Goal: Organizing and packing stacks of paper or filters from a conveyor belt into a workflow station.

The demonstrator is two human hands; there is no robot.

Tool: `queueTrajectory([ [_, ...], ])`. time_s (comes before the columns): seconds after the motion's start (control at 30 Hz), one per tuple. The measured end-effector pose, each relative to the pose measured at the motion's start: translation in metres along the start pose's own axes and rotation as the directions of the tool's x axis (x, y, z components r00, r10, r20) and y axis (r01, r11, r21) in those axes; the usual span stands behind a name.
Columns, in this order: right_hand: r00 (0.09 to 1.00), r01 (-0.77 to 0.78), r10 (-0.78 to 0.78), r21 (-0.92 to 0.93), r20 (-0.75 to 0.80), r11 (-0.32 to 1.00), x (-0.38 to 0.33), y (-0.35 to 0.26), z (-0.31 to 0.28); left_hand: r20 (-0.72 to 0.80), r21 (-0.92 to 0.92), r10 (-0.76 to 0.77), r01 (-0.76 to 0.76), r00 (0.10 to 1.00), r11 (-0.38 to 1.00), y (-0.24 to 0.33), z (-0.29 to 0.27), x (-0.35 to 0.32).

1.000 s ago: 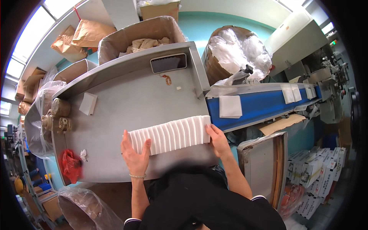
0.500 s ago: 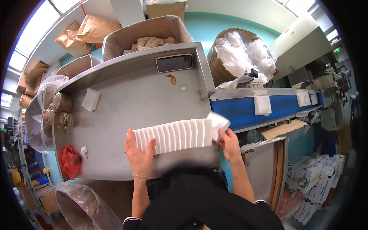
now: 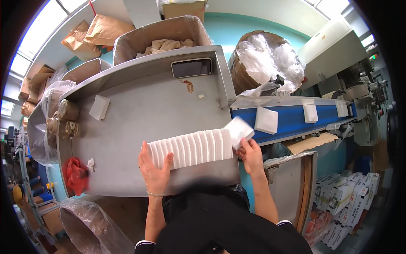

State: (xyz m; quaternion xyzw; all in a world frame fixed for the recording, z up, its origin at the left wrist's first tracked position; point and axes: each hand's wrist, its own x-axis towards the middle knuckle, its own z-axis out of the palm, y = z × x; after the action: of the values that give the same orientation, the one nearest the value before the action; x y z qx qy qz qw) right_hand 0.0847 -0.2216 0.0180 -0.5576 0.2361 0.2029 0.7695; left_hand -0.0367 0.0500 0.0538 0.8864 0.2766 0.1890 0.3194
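Observation:
A long row of white folded napkins [image 3: 190, 148] stands on edge along the near side of the metal table [image 3: 139, 110]. My left hand [image 3: 155, 171] braces the row's left end, its thumb against the near side and its fingers at the end corner. At the right end, my right hand [image 3: 249, 155] pinches a flat white napkin stack [image 3: 239, 132], tilted and touching or very near the row's last pieces. Just beyond it, another white stack [image 3: 266, 120] lies on the blue conveyor belt [image 3: 289, 120].
More white stacks [image 3: 310, 113] sit farther along the belt. On the table are a phone [image 3: 191, 67], a beaded loop [image 3: 189, 86], a loose white stack [image 3: 99, 107], jars [image 3: 67, 110] and a red plastic bag [image 3: 77, 175]. Cartons and a plastic-lined bin [image 3: 270, 59] stand behind.
The stack in my right hand has turned flatter and shows more of its face. Stacks on the belt have moved left, toward me. My left hand stays at the row's end.

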Motion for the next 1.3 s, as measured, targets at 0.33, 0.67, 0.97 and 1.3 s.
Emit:
queueTrajectory([
  [0.33, 0.906, -0.118, 0.248, -0.357, 0.342, 0.926, -0.003, -0.008, 0.002, 0.019, -0.043, -0.040, 0.041, 0.999, 0.998, 0.002, 0.003, -0.004],
  [0.67, 0.935, 0.077, 0.099, -0.466, 0.342, 0.882, -0.011, -0.005, 0.026, 0.052, -0.058, -0.063, 0.066, 0.997, 0.996, 0.009, 0.007, -0.006],
  [0.97, 0.945, 0.153, 0.004, -0.451, 0.328, 0.879, -0.014, -0.008, 0.026, 0.042, -0.047, -0.051, 0.053, 0.998, 0.998, 0.011, 0.011, -0.007],
  [1.3, 0.972, 0.151, -0.068, -0.379, 0.224, 0.913, -0.004, 0.004, 0.006, 0.075, -0.032, 0.006, -0.004, 0.997, 0.999, 0.015, 0.012, -0.008],
])
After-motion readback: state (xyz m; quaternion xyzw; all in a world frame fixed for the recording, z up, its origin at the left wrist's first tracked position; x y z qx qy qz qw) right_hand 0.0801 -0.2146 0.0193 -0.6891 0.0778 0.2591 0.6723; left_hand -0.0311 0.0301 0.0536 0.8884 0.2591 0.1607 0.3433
